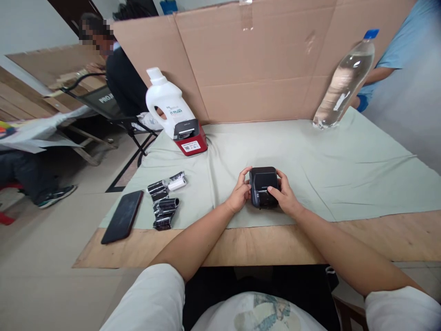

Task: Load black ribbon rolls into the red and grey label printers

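Near the front edge of the desk (234,248), it's the black portable printer (263,177), squarely between your two hands! Your left hand (237,197) has its fingers part-curled, thumb and index against the printer's left side; your right hand (290,198) bends its fingers round the opposite side, thumb across the top. Both hold it, barely open beyond its width. Off to your left, a dark smartphone (122,217) lies beside black plastic-wrapped rolls (164,204).
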A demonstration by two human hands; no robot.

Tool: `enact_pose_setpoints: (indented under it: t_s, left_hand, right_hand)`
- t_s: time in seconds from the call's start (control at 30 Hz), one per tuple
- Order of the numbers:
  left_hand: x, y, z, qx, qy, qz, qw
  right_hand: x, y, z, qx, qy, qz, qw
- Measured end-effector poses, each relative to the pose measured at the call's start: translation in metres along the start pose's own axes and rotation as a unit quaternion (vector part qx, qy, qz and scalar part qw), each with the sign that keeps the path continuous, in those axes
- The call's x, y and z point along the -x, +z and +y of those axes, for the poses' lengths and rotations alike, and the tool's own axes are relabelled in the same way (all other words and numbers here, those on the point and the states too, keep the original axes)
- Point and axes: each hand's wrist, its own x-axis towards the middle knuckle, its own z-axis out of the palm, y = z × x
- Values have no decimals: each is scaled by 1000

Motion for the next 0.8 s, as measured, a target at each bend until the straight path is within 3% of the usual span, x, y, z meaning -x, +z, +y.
enact_pose_setpoints:
  t_s: [0.23,0.47,0.8]
  left_hand:
    - [-2,-2,5,-30,-33,-7,999]
    - [-2,-1,8,-16,-48,-10,999]
    - [-2,1,8,-7,-60,-7,998]
  right_hand:
    - [-3,-3,-4,-35,32,-12,999]
    - [-4,-8,-7,-69,17,-65,995]
    - [-8,-13,-10,-86,24,-48,995]
